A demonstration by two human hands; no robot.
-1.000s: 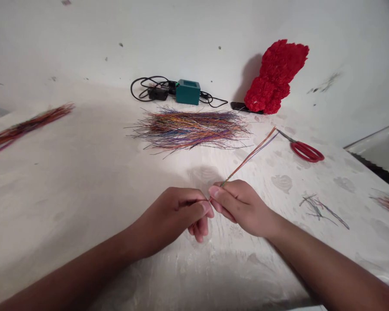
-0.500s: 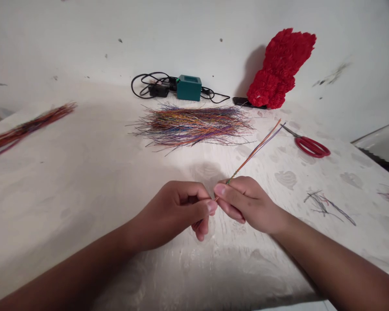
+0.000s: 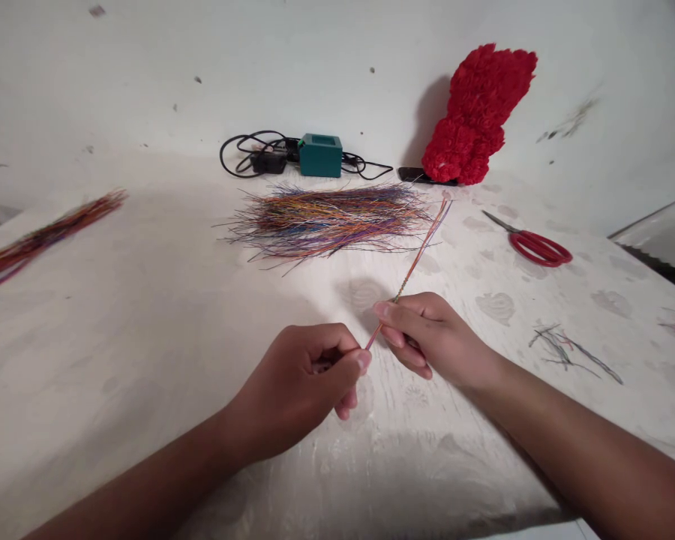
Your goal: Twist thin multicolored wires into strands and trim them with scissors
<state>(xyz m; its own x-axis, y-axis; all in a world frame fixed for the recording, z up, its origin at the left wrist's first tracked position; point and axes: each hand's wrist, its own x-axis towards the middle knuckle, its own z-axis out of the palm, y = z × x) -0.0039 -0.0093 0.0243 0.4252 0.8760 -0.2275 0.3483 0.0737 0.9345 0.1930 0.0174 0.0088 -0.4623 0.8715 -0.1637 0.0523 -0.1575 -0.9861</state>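
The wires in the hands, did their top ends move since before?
Yes, the held wires' top ends swung left, away from the scissors.

Scissors [image 3: 529, 244] lie right of the held strands [image 3: 418, 255], the box [image 3: 321, 160] behind the wire pile [image 3: 334, 219].

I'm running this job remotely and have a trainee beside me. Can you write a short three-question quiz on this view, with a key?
1. Multiple choice: The left hand and right hand hold the thin wires. Where does their twisted part show?
A) Between the two hands
B) Just beyond the right hand, on the far side from the left
C) Below the left hand

2. True or false: The scissors lie to the right of the large wire pile.

3. Fill in the color: The box behind the large wire pile is ____.

Key: 1. B; 2. True; 3. Teal (blue-green)
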